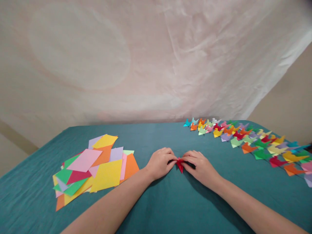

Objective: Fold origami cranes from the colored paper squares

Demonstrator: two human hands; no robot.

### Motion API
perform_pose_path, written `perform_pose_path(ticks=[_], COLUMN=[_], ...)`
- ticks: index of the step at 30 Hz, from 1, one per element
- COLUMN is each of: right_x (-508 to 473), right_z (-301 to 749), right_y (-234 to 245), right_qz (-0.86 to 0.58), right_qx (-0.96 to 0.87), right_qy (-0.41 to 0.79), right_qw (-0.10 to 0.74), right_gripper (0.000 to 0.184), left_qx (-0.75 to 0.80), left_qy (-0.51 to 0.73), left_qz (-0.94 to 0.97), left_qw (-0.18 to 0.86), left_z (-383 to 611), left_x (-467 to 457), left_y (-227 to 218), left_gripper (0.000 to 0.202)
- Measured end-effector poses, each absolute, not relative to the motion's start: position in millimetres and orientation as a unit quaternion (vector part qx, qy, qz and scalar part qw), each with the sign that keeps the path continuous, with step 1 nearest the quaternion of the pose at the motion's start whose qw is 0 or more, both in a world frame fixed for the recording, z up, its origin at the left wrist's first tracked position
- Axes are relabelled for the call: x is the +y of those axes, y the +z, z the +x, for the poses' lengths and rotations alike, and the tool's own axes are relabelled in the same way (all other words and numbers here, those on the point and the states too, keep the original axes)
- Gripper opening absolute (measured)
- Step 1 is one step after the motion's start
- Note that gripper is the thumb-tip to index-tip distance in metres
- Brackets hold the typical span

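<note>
A small folded piece of red paper [180, 165] is held between my two hands, a little above the teal tablecloth or resting on it; I cannot tell which. My left hand [162, 163] pinches its left side between thumb and fingers. From the other side, my right hand [200, 165] pinches the paper's right edge. A pointed part of the red paper hangs down toward me between the fingertips. The fingers cover its upper and side parts.
Left of my hands lies a loose pile of coloured paper sheets [107, 176]. Along the right side stand rows of several folded paper birds [248, 148] in many colours. A teal cloth [156, 208] covers the table, and a pale fabric sheet [151, 58] hangs behind it.
</note>
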State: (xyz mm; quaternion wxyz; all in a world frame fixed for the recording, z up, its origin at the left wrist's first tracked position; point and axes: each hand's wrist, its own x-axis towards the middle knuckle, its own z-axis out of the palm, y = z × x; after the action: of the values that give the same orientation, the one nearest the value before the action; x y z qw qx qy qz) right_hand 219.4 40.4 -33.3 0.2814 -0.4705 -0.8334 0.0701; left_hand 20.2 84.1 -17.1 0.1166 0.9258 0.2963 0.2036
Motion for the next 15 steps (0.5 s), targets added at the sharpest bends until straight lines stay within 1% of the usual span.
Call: perform_pose_path(ticks=[8,12,15], right_x=[39.7,39.3,38.8], right_z=[220.8,220.6,220.5], right_y=[-37.6,-36.7,-35.7], right_qz=[-0.468,-0.472,-0.472], right_qx=[-0.836,-0.836,-0.837], right_qy=[0.055,0.058,0.058], right_qw=[0.281,0.274,0.271], right_gripper=[0.015,0.016,0.016], left_qx=[0.283,0.281,0.276], left_qy=[0.218,0.219,0.207], left_qz=[0.92,0.922,0.93], left_qw=[0.158,0.15,0.124], left_z=[15.4,15.0,14.9], left_x=[84.2,84.5,85.5], left_y=[-16.0,-15.4,-14.5], left_gripper=[0.021,0.02,0.02])
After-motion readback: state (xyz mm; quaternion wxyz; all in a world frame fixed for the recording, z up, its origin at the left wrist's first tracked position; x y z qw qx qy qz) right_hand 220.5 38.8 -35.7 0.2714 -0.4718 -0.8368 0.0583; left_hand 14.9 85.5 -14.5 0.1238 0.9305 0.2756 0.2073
